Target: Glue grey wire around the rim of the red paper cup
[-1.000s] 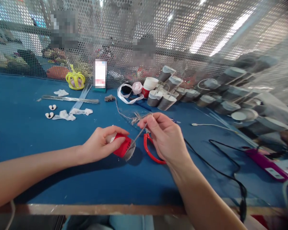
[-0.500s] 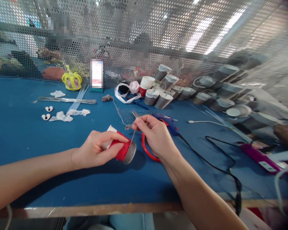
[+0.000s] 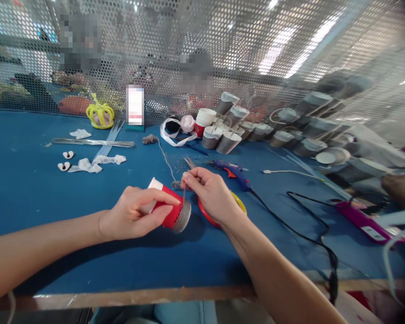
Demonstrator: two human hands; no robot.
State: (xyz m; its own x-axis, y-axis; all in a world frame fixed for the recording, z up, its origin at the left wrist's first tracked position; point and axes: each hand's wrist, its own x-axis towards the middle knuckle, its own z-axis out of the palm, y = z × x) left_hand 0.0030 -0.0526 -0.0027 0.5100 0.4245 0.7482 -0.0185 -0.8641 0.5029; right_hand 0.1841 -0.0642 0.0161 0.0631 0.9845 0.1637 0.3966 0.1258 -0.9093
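Note:
My left hand (image 3: 143,211) is closed round a red and white paper cup (image 3: 169,220), tilted on its side with its base end to the right. Grey yarn (image 3: 183,218) is wound in several turns about that end. From the winding a strand rises to my right hand (image 3: 205,189), whose thumb and forefinger pinch it. The yarn trails back across the table to a small grey bundle (image 3: 150,139). Under my right hand lie scissors (image 3: 205,211) with red and yellow handles, partly hidden, their tips showing beyond the fingers.
A blue glue gun (image 3: 234,173) lies beyond my right hand, its black cord running right towards a purple power strip (image 3: 357,220). Several grey-wrapped cups (image 3: 229,141) stand at the back. A yellow crown-shaped piece (image 3: 100,114), a phone (image 3: 135,105) and metal wires (image 3: 91,142) are at the left.
My right hand has shifted slightly left and down with the yarn strand, uncovering the yellow scissor handle. The left hand keeps its hold on the cup, almost unmoved.

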